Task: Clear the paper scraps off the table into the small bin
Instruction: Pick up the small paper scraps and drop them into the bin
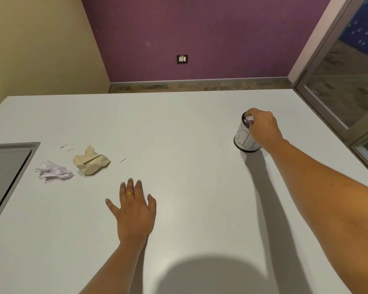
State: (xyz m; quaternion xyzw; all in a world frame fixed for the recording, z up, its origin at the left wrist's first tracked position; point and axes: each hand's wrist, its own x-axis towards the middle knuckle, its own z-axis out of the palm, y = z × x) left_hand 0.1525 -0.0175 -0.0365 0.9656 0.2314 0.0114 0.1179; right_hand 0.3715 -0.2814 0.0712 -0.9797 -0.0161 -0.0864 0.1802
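Pale grey bench is pressed by the flat, empty left hand. Farther left, white crumpled paper and tan crumpled paper remain for collection next. Farthest, the right hand is pinched around a white scrap at the small white cylindrical bin.

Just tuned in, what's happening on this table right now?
The person's right hand is pushing a crumpled white scrap into the small white cylindrical bin. The left hand rests flat and open on the pale grey table. A crumpled tan paper wad, a crumpled white paper wad and tiny white bits remain.
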